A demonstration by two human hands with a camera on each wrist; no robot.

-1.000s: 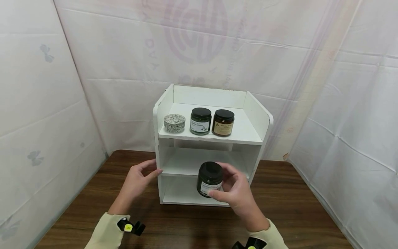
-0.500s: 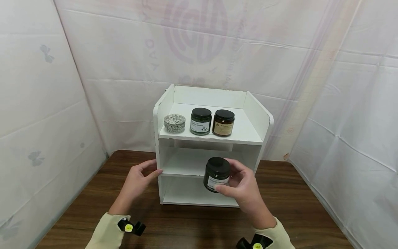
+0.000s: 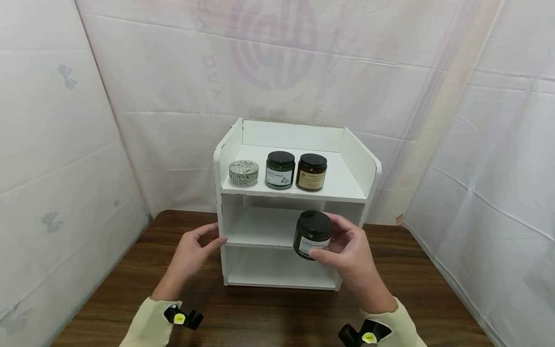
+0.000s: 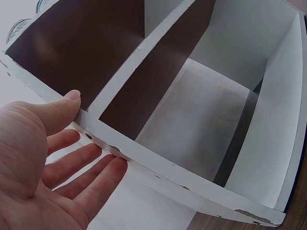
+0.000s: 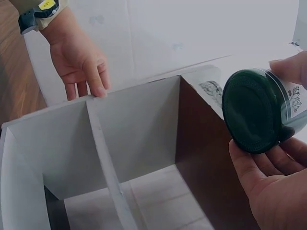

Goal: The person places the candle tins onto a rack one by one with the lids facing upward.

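My right hand point(image 3: 353, 253) holds a dark green candle jar point(image 3: 312, 236) with a black lid and white label, in front of the middle shelf's right part. The right wrist view shows the jar's round green base point(image 5: 252, 112), with thumb and fingers around its side. My left hand point(image 3: 192, 250) rests at the left side of a white shelf unit point(image 3: 277, 192). In the left wrist view the thumb touches the front edge and the straight fingers lie against the outer side. On the top shelf stand a patterned round tin point(image 3: 244, 173), a green candle jar point(image 3: 280, 170) and an amber candle jar point(image 3: 311, 172).
The shelf unit stands on a dark wooden table point(image 3: 260, 318). Its middle shelf point(image 3: 260, 229) and bottom shelf point(image 3: 277, 270) lie beneath the top one. White cloth point(image 3: 173, 72) hangs behind and on both sides. Each wrist wears a black strap point(image 3: 183, 316).
My right hand has carried the candle jar upward and to the right, away from the bottom shelf's front. The left hand has stayed at the shelf unit's side.
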